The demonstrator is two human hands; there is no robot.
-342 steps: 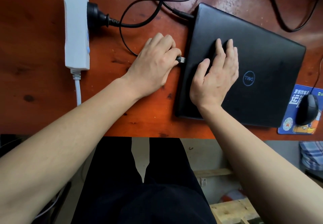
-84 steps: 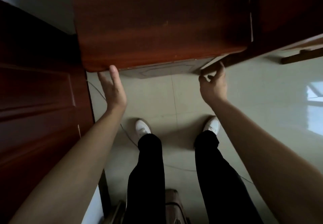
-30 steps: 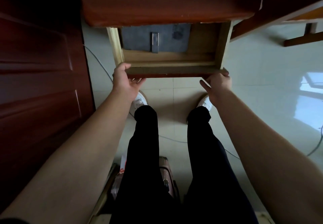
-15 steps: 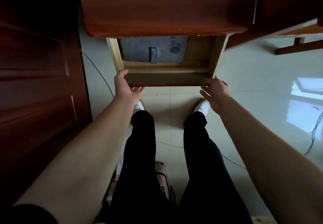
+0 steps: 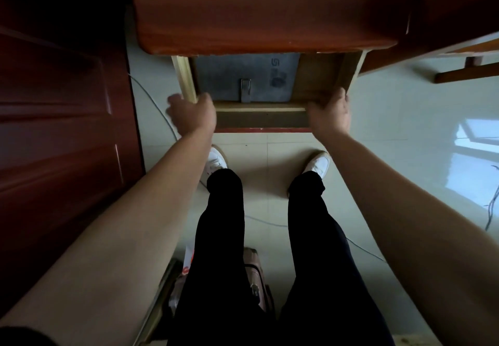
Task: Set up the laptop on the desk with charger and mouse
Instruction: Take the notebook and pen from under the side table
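Observation:
No laptop, charger or mouse is in view. I look down at an open wooden drawer [image 5: 259,119] pulled out from under the red-brown desk [image 5: 256,8]. Inside lies a flat grey pad [image 5: 229,75] with a small metal piece [image 5: 245,90] on it. My left hand [image 5: 191,115], blurred, straddles the drawer's front left corner, thumb inside and fingers outside the side wall. My right hand [image 5: 329,115] sits over the front right corner with its fingers curled inside the drawer.
A dark red door [image 5: 54,102] stands close on the left. A thin cable [image 5: 151,97] runs over the pale tiled floor, and another cable [image 5: 491,205] lies at the right. A brownish bag [image 5: 253,278] sits behind my legs. A wooden crossbar [image 5: 464,73] is at right.
Both hands have gone from under the drawer's front board up over its front corners. The drawer sits at about the same extension, and the camera has tilted slightly.

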